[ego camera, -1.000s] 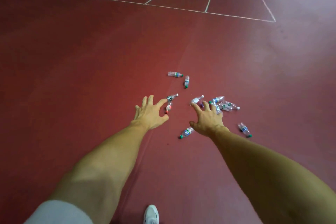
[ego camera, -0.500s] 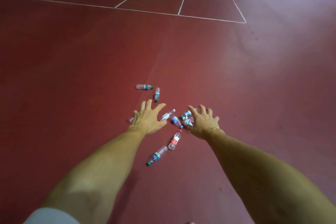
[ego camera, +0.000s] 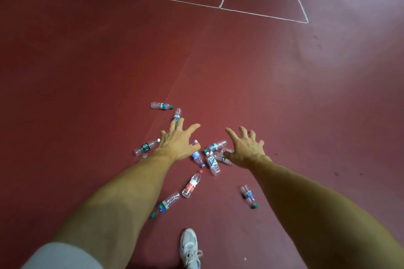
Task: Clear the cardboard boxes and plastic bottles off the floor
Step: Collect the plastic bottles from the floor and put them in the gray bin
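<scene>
Where the bottles lie: the plastic bottles (ego camera: 212, 160) rest on their sides on the red floor (ego camera: 87, 72), several tangled between the two hands and others loose around them. No cardboard box is in view.
Left hand (ego camera: 178, 144): spread above the pile, fingers (ego camera: 174, 125) splayed, holding nothing. One bottle is partly hidden under the palm.
Right hand (ego camera: 246, 150): also spread, fingers a little hooked, holding nothing. The thumb is just beside the tangle, and I cannot tell whether it touches.
Red-label bottle (ego camera: 192, 184): apart from the tangle, nearer the shoe (ego camera: 189, 247), cap toward the pile.
Weight: they look empty, so probably very light.
Walls: thin clear plastic, likely to dent or crackle under a squeeze.
Surface: smooth and round, so apt to roll or skitter when nudged.
Hold: around the labelled middle, or by the stiffer neck under the cap. Several necks could probably be gathered between the fingers at once.
</scene>
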